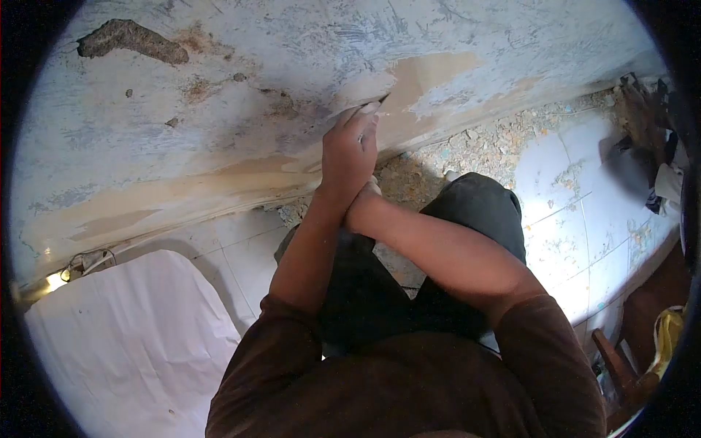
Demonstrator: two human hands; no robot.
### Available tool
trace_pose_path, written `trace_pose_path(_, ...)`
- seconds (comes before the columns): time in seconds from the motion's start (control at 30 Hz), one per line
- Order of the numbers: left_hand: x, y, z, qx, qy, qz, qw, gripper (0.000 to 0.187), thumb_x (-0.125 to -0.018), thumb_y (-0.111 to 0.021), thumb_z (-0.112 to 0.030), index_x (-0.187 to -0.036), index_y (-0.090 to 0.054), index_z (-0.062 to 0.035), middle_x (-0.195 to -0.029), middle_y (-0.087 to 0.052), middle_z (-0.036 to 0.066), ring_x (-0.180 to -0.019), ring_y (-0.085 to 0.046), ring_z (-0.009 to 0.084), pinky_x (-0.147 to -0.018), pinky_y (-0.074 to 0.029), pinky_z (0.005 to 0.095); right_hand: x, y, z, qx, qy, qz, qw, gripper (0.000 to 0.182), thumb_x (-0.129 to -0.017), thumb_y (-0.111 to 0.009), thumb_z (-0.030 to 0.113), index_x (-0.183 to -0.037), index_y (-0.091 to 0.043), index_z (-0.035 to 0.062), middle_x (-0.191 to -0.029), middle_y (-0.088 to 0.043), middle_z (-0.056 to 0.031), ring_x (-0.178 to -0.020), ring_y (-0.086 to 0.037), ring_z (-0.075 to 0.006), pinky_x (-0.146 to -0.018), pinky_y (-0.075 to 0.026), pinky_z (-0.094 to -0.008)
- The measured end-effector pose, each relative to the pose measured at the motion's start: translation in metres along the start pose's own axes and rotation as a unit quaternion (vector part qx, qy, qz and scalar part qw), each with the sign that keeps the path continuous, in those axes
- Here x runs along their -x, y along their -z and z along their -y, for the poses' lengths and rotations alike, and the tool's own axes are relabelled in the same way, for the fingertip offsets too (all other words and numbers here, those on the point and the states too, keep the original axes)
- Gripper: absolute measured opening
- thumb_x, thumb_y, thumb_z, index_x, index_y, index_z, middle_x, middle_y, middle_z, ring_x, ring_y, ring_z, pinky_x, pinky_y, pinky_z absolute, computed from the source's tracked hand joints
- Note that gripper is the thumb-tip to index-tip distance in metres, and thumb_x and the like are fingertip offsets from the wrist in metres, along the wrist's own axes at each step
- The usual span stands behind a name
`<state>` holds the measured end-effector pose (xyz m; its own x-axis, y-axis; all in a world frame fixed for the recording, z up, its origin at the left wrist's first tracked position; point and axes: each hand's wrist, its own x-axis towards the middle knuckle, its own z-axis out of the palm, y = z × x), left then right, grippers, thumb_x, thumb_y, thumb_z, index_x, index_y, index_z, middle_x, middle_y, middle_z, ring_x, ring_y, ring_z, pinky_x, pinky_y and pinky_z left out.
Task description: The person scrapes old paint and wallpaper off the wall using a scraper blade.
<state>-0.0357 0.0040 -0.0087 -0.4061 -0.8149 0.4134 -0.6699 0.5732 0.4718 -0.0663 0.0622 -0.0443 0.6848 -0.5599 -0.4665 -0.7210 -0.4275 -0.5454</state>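
My left hand (pixel 350 155) reaches to the wall (pixel 277 44), its fingers closed on what looks like a scraper (pixel 385 98). Only a thin dark tip of the tool shows, against the wall at the edge of a bare tan patch (pixel 427 77). My right forearm crosses in front of my body, and my right hand (pixel 372 187) is mostly hidden behind my left wrist. A few pale fingertips of it show there; whether it holds anything is not visible. Blue-white paint around the patch is worn and streaked.
Paint chips and rubble (pixel 475 150) lie along the wall's foot on white floor tiles (pixel 558 212). A large white sheet (pixel 139 339) covers the lower left, near a lit lamp (pixel 55 281). A rough hole (pixel 131 40) marks the wall. Wooden furniture (pixel 621 365) stands lower right.
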Motion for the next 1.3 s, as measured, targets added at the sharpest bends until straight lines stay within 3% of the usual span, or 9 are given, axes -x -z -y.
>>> trace_pose_path(0.17, -0.005, 0.003, -0.006, -0.001, 0.006, -0.056, 0.998, 0.018, -0.088, -0.062, -0.003, -0.105, -0.067, -0.0005, -0.102, -0.067, 0.021, -0.092, -0.065, 0.0410, -0.076, -0.053, 0.0433, -0.006, -0.010, 0.003, 0.095, 0.066, -0.046, 0.992, 0.042, -0.096, -0.047, 0.032, -0.135, -0.058, 0.0202, -0.145, -0.051, -0.0025, -0.139, -0.040, -0.0215, -0.115, -0.028, -0.0439)
trace_pose_path(0.27, 0.001, 0.002, -0.005, -0.022, -0.017, -0.055, 0.998, 0.018, -0.087, -0.062, -0.003, -0.104, -0.067, -0.0013, -0.098, -0.067, 0.020, -0.089, -0.064, 0.0412, -0.074, -0.053, 0.0439, 0.012, 0.015, -0.001, -0.020, -0.021, 0.076, 0.997, 0.042, -0.096, -0.048, 0.033, -0.135, -0.058, 0.0201, -0.144, -0.052, -0.0032, -0.138, -0.042, -0.0222, -0.114, -0.029, -0.0447)
trace_pose_path(0.37, 0.000, 0.004, -0.005, -0.006, -0.009, -0.068, 0.998, 0.017, -0.087, -0.061, -0.003, -0.103, -0.067, -0.0016, -0.097, -0.067, 0.019, -0.087, -0.064, 0.0411, -0.073, -0.053, 0.0441, 0.011, -0.002, -0.001, -0.080, -0.021, -0.155, 0.984, 0.042, -0.096, -0.049, 0.035, -0.134, -0.059, 0.0199, -0.143, -0.053, -0.0034, -0.136, -0.045, -0.0235, -0.112, -0.031, -0.0448)
trace_pose_path(0.47, -0.001, -0.006, -0.005, 0.003, 0.001, -0.058, 0.998, 0.017, -0.088, -0.061, -0.003, -0.104, -0.067, -0.0015, -0.098, -0.067, 0.019, -0.088, -0.064, 0.0406, -0.074, -0.053, 0.0439, -0.009, -0.019, 0.001, 0.037, 0.048, -0.009, 0.998, 0.043, -0.096, -0.049, 0.038, -0.134, -0.059, 0.0197, -0.143, -0.053, -0.0039, -0.134, -0.047, -0.0250, -0.112, -0.032, -0.0464)
trace_pose_path(0.57, 0.001, -0.001, -0.007, -0.001, -0.002, -0.061, 0.998, 0.018, -0.088, -0.061, -0.004, -0.105, -0.066, -0.0012, -0.099, -0.068, 0.019, -0.090, -0.065, 0.0401, -0.075, -0.053, 0.0438, 0.002, 0.007, 0.000, -0.062, -0.100, 0.052, 0.992, 0.044, -0.093, -0.059, 0.037, -0.135, -0.060, 0.0229, -0.141, -0.056, -0.0010, -0.125, -0.055, -0.0247, -0.095, -0.041, -0.0557)
trace_pose_path(0.67, -0.004, -0.004, -0.008, 0.007, -0.002, -0.082, 0.997, 0.018, -0.089, -0.060, -0.005, -0.105, -0.066, -0.0013, -0.100, -0.068, 0.019, -0.091, -0.065, 0.0400, -0.077, -0.053, 0.0441, 0.002, -0.003, -0.004, 0.070, -0.032, -0.019, 0.997, 0.042, -0.096, -0.048, 0.038, -0.134, -0.059, 0.0225, -0.143, -0.053, -0.0012, -0.134, -0.047, -0.0243, -0.111, -0.033, -0.0416)
trace_pose_path(0.77, 0.002, -0.007, -0.005, 0.010, 0.012, -0.081, 0.997, 0.018, -0.089, -0.060, -0.005, -0.105, -0.067, -0.0013, -0.100, -0.068, 0.019, -0.091, -0.065, 0.0403, -0.077, -0.053, 0.0443, 0.011, 0.004, -0.002, -0.021, 0.001, 0.106, 0.994, 0.042, -0.096, -0.048, 0.037, -0.134, -0.059, 0.0235, -0.143, -0.054, 0.0002, -0.134, -0.047, -0.0238, -0.111, -0.034, -0.0390)
trace_pose_path(0.83, 0.001, -0.003, -0.004, 0.013, 0.011, -0.089, 0.996, 0.018, -0.089, -0.060, -0.005, -0.105, -0.067, -0.0013, -0.100, -0.068, 0.020, -0.091, -0.065, 0.0405, -0.077, -0.053, 0.0443, 0.002, -0.003, -0.008, -0.004, -0.033, -0.044, 0.998, 0.043, -0.096, -0.047, 0.036, -0.135, -0.058, 0.0224, -0.142, -0.054, -0.0012, -0.134, -0.046, -0.0243, -0.111, -0.034, -0.0395)
trace_pose_path(1.3, -0.005, -0.007, -0.010, 0.016, 0.008, -0.097, 0.995, 0.021, -0.088, -0.060, -0.007, -0.107, -0.068, -0.0020, -0.101, -0.068, 0.019, -0.090, -0.065, 0.0404, -0.077, -0.053, 0.0445, 0.000, -0.041, -0.013, -0.012, 0.083, -0.156, 0.984, 0.043, -0.095, -0.048, 0.035, -0.133, -0.057, 0.0182, -0.139, -0.056, -0.0066, -0.130, -0.049, -0.0261, -0.111, -0.034, -0.0372)
